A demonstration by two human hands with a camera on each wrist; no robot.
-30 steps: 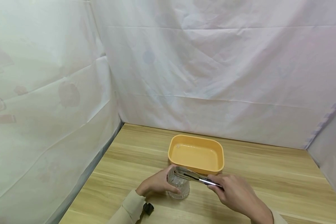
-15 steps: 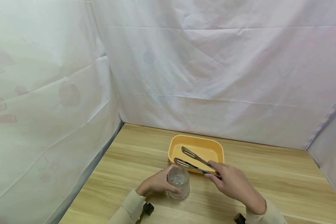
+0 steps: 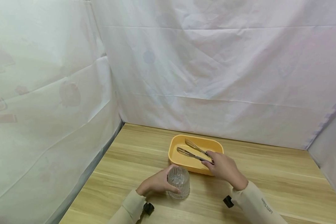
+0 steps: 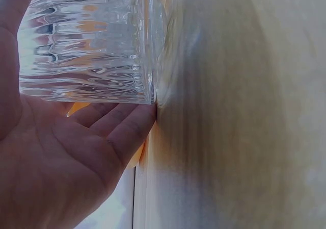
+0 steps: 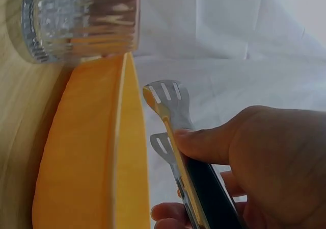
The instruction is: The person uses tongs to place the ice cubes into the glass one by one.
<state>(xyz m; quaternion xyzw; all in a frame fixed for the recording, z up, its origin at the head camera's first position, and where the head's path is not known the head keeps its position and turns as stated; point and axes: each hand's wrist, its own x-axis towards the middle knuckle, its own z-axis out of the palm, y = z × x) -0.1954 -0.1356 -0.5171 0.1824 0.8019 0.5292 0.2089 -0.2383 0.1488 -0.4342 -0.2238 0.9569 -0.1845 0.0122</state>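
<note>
A clear ribbed drinking glass (image 3: pixel 182 184) stands on the wooden table, and my left hand (image 3: pixel 157 181) holds it round its side. In the left wrist view the thumb and fingers lie around the glass (image 4: pixel 97 50) close to the tabletop. My right hand (image 3: pixel 225 168) grips metal tongs (image 3: pixel 186 152) by their dark handles, thumb on one arm and fingers on the other. The slotted tong ends stand apart over the yellow tray (image 3: pixel 194 169), with nothing seen between them. From the right wrist view, the tongs (image 5: pixel 175 104) are above the tray's rim.
The tray sits just behind the glass on the table (image 3: pixel 268 174). A white cloth (image 3: pixel 212 62) hangs behind the table, and another sheet (image 3: pixel 50 118) covers the left side. Black wrist straps (image 3: pixel 148 208) show at both sleeves.
My right hand has moved back and slightly left, carrying the tongs from above the glass to over the tray. Their arms have spread apart. The left hand and the glass have stayed put.
</note>
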